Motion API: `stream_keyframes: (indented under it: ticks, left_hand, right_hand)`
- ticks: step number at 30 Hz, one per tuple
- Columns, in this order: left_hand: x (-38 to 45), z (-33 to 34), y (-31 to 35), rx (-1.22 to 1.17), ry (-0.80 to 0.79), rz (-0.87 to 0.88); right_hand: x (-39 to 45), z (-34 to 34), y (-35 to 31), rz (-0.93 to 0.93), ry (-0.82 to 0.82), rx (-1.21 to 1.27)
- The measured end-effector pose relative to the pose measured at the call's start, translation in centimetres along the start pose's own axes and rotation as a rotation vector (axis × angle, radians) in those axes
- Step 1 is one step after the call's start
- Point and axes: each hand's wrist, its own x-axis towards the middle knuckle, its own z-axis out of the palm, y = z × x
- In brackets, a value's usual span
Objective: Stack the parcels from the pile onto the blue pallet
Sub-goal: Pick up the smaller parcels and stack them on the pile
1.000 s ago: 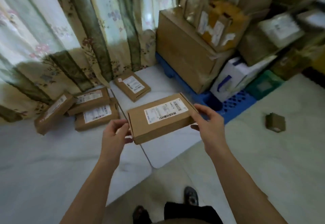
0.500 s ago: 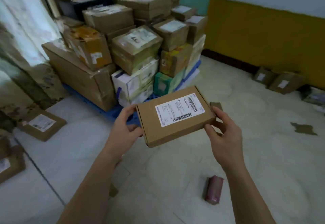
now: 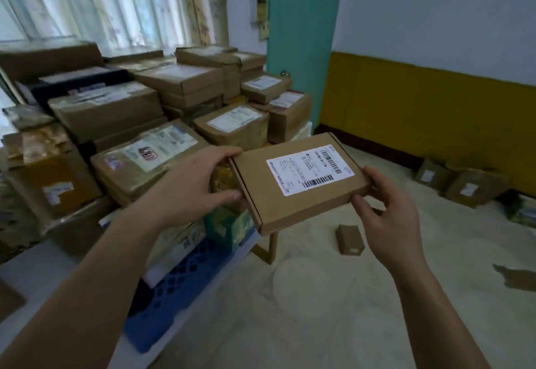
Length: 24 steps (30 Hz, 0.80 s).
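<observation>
Pale stone floor (image 3: pixel 333 310), stacked blue pallet (image 3: pixel 185 287), left hand (image 3: pixel 191 183), right hand (image 3: pixel 385 212) gripping parcel (image 3: pixel 298 180)

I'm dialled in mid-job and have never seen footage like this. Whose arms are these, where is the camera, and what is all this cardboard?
There is no machine here: the arms belong to a person, and the single camera sits on their head, looking forward and down. The left hand and the right hand each hold one end of a flat brown parcel with a white barcode label on top; both have a grip on it, in the air. Behind it is a stack of parcels standing on the blue pallet, beneath a window. On the pale floor lie a small brown box and a few more parcels by the yellow wall.
</observation>
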Motion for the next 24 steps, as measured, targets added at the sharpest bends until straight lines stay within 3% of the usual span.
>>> stream_keyframes:
  ticks: [7, 13, 17, 24]
  left_hand:
    - [13.7, -0.3, -0.8, 0.148, -0.006, 0.090]
    - [24.2, -0.3, -2.2, 0.348, -0.008, 0.054]
    - [30.4, 0.8, -3.2, 0.584, 0.020, -0.034]
    - [40.2, 1.3, -5.5, 0.801, -0.156, -0.261]
  right_hand:
    - [14.4, 0.9, 2.8, -0.016, -0.052, 0.023]
    - [27.5, 4.0, 5.4, -0.078, -0.139, 0.099]
    - [36.4, 7.5, 8.1, -0.106, -0.224, 0.153]
    - [50.5, 14.4, 11.1, -0.215, -0.432, 0.202]
